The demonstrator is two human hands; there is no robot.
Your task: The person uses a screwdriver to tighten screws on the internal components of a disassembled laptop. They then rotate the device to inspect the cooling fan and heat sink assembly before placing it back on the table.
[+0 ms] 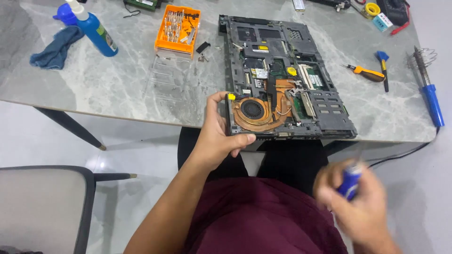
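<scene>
Our left hand point(221, 136) clamps the near-left corner of the opened grey laptop chassis point(287, 77) with its copper fan, at the marble table point(94, 84) edge, likely steadying it. Our right hand point(358, 197) is closed around a blue-handled tool point(351, 183) above our lap; blur hides its tip.

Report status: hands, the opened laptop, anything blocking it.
Left hand grips opened laptop at its near-left corner by the copper fan. Right hand blurred, off the table, holding blue-handled tool. Nothing on the laptop.
</scene>
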